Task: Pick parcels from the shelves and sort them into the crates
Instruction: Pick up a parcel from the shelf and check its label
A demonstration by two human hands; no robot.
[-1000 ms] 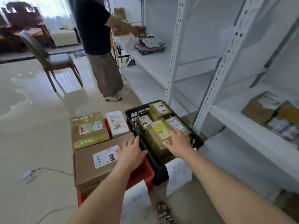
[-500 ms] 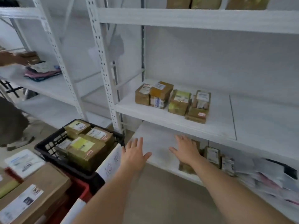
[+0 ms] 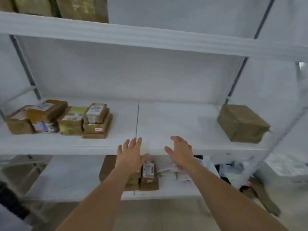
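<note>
I face a white shelf unit. On the middle shelf [image 3: 166, 124] several small brown parcels [image 3: 66, 119] with labels are bunched at the left, and one larger brown parcel [image 3: 242, 125] lies alone at the right. My left hand [image 3: 131, 155] and my right hand [image 3: 180, 151] reach out side by side in front of the shelf's front edge, fingers spread, holding nothing. Both hands are apart from every parcel. Under them, on the lower shelf, lie brown parcels [image 3: 148, 174] and pale soft packets [image 3: 173, 172], partly hidden by my arms.
The top shelf [image 3: 133, 37] carries more brown parcels [image 3: 80, 9] at the upper left. Soft bags and dark packets [image 3: 233, 170] pile at the lower right. A dark crate edge [image 3: 10, 202] shows at the bottom left. Slanted shelf posts stand at both sides.
My view has swung right and up from the crates to the shelves. Both hands left the crates and now reach toward the middle shelf, still empty.
</note>
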